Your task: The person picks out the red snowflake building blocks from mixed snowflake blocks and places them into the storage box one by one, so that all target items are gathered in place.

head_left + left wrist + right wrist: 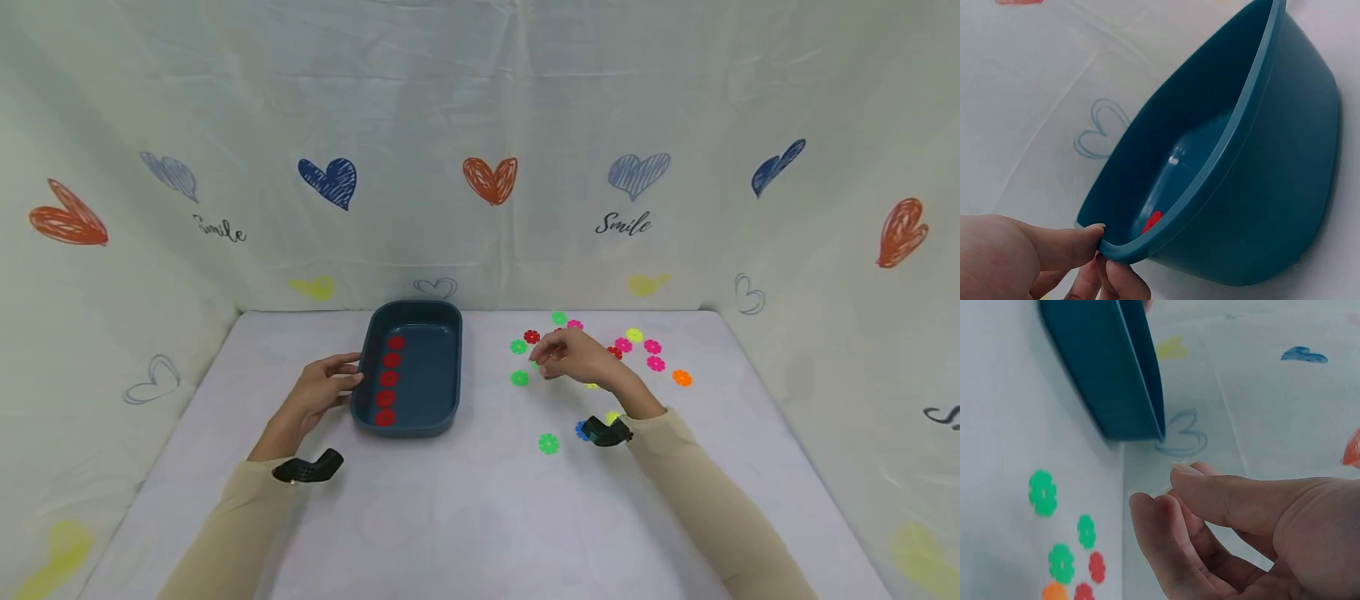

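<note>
Discs (549, 443) with notched, flower-like edges lie scattered over the white tabletop (465, 517) right of the head view's centre, in green, pink, yellow, orange, blue and red. Left of centre stands a dark blue tray (431, 383), with five red discs (387, 378) set in a column along the left side of its floor.

Left hand (322, 388) pinches the tray's left rim, thumb inside the wall and fingers outside, as the left wrist view shows. Right hand (573, 356) hangs over the upper left part of the scatter, fingers bent and a narrow gap at the thumb; no disc shows between the tips in either view.

The step in hand looks to be picking out the next disc while the tray is steadied. Judging by the column, another red one would suit: one (532, 337) lies just up and left of the right fingertips. The next move would call for a fine pinch on a thin, flat edge, then a lift over the tray's right wall.
</note>
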{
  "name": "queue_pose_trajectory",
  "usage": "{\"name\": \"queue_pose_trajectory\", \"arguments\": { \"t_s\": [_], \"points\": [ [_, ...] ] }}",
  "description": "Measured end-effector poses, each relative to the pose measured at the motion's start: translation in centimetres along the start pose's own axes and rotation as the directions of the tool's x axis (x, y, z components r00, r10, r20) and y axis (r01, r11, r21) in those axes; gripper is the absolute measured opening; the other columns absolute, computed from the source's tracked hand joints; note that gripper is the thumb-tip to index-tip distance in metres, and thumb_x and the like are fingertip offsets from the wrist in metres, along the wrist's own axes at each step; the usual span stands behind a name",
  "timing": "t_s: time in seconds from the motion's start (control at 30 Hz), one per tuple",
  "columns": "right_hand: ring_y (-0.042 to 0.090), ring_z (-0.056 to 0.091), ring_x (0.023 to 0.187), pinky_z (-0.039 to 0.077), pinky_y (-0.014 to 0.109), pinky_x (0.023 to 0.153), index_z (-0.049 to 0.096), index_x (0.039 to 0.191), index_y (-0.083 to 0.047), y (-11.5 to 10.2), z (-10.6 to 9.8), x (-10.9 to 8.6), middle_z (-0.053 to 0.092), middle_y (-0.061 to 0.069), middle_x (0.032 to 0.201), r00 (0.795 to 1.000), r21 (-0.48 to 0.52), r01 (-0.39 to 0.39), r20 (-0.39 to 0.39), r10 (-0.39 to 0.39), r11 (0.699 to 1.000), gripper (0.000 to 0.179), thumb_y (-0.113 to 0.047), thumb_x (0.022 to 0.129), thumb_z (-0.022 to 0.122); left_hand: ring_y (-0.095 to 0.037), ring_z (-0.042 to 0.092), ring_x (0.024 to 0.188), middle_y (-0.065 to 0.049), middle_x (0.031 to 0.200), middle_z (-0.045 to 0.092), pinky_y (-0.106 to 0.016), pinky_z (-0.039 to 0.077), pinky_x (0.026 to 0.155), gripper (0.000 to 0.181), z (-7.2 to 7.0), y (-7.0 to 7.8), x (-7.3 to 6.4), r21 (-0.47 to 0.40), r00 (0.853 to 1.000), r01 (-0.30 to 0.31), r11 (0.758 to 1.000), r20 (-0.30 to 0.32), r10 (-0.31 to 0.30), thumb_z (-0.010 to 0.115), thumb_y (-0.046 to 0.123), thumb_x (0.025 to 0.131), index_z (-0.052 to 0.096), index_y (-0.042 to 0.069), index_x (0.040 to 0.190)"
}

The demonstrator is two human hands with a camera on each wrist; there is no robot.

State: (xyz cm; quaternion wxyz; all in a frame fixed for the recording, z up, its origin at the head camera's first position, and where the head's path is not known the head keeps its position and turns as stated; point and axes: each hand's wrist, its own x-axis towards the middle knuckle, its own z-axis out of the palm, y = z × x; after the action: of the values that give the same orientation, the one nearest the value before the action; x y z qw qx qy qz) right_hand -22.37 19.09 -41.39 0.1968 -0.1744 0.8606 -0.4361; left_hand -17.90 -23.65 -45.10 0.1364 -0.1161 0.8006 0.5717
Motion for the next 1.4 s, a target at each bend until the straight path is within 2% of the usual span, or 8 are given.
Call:
{"name": "queue_pose_trajectory", "arguments": {
  "t_s": [0.13,0.53,0.7,0.9,1.13,1.4],
  "points": [
    [0.025,0.070,0.095,0.059,0.039,0.087,0.072,0.117,0.009,1.4,-0.9,-0.9,0.072,0.022,0.113,0.999,0.013,-0.022,-0.035,0.022,1.000,0.024,0.000,0.094,0.074,-0.013,0.059,0.098,-0.022,0.140,0.050,-0.022,0.056,0.077,0.055,-0.1,0.0,-0.1,-0.001,1.000,-0.006,1.000,-0.001,0.006,0.059,0.003,0.106,0.043,-0.002,0.158],
    [0.027,0.070,0.095,0.061,0.044,0.091,0.068,0.122,0.011,4.7,-3.0,-3.4,0.069,0.020,0.109,0.981,0.046,-0.124,-0.146,0.130,0.991,0.028,-0.001,0.098,0.071,-0.015,0.059,0.101,-0.021,0.140,0.050,-0.022,0.055,0.078,0.055,-0.1,0.2,-0.3,-0.001,1.000,0.013,1.000,-0.007,-0.013,0.060,0.004,0.106,0.043,-0.002,0.159],
    [0.027,0.068,0.097,0.061,0.040,0.090,0.067,0.126,0.010,5.7,-3.7,-4.0,0.068,0.019,0.111,0.966,0.017,-0.166,-0.201,0.166,0.986,0.029,-0.002,0.099,0.070,-0.013,0.059,0.098,-0.019,0.137,0.051,-0.022,0.055,0.077,0.055,-0.2,0.2,-0.2,-0.007,1.000,0.012,1.000,-0.013,-0.012,0.060,0.004,0.106,0.043,-0.002,0.159],
    [0.029,0.067,0.098,0.061,0.031,0.086,0.066,0.127,0.011,6.7,-4.2,-4.4,0.068,0.023,0.115,0.951,0.015,-0.193,-0.245,0.191,0.981,0.030,0.001,0.099,0.069,-0.011,0.058,0.095,-0.017,0.133,0.051,-0.022,0.055,0.076,0.056,-0.1,0.2,-0.2,-0.023,1.000,0.014,1.000,-0.013,-0.014,0.061,0.003,0.106,0.043,-0.002,0.158],
    [0.036,0.066,0.106,0.059,0.026,0.084,0.064,0.130,0.013,7.5,-4.4,-4.7,0.065,0.031,0.125,0.946,0.021,-0.183,-0.269,0.182,0.983,0.033,0.000,0.100,0.069,-0.012,0.059,0.097,-0.017,0.134,0.051,-0.022,0.055,0.076,0.056,-0.1,0.2,-0.1,-0.029,1.000,0.018,0.999,-0.009,-0.018,0.061,0.003,0.106,0.043,-0.002,0.158],
    [0.037,0.065,0.109,0.057,0.022,0.082,0.066,0.132,0.009,8.8,-4.2,-3.4,0.068,0.027,0.124,0.927,0.005,-0.213,-0.315,0.204,0.977,0.035,-0.001,0.099,0.071,-0.018,0.059,0.105,-0.018,0.138,0.051,-0.022,0.055,0.078,0.056,0.1,0.2,-0.1,-0.029,1.000,0.029,0.999,-0.011,-0.029,0.060,0.003,0.106,0.043,0.000,0.159]
  ]
}}
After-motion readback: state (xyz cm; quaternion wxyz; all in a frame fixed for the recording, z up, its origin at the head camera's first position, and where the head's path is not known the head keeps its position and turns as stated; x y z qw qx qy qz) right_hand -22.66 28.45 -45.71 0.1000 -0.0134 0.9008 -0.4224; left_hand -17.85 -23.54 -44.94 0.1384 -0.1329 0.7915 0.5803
